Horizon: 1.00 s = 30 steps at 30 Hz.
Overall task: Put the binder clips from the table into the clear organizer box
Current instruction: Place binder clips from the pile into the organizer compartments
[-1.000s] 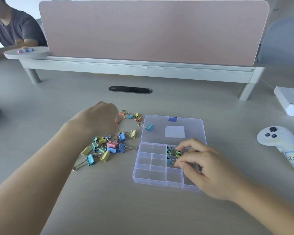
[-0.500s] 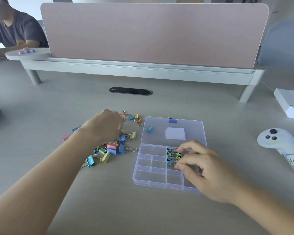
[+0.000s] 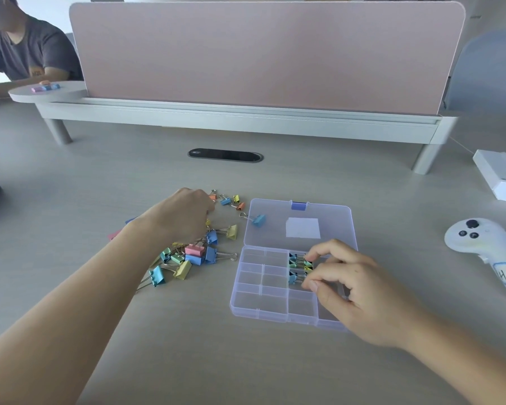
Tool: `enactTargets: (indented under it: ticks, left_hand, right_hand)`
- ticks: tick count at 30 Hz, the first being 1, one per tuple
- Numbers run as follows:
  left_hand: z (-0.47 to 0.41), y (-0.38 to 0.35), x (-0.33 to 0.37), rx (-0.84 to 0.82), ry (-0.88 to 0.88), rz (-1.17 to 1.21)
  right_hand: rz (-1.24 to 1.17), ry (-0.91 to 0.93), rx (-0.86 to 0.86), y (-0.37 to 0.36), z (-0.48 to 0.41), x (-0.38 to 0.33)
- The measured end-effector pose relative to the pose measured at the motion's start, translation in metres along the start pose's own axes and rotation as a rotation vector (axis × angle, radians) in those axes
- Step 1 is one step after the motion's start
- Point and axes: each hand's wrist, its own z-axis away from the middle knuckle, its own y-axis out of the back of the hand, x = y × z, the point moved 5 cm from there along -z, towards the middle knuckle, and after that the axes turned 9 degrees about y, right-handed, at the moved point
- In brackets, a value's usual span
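We are pinching binder clips with our right hand in a compartment near the right edge of the clear organizer box, best laying them flat, side by side; our left hand is reaching into the loose pile mid-tabletop, its grip hidden

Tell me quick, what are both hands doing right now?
Left hand: curled over the clip pile; fingertips hidden, so cannot tell if it holds one.
Right hand: pinching small clips inside the clear box.
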Motion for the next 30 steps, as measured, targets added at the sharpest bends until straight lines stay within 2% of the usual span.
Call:
enactTargets:
  ticks: [18, 30]
  left_hand:
    - [0.0072, 0.0076, 0.0057, 0.025, -0.008, 0.007]
    - [0.0073, 0.0053, 0.0051, -0.053, 0.008, 0.088]
  right_hand:
    - [0.018, -0.006, -0.001, -0.0017, 0.0001, 0.0031]
    - [0.032, 0.005, 0.008, -0.0017, -0.0002, 0.0037]
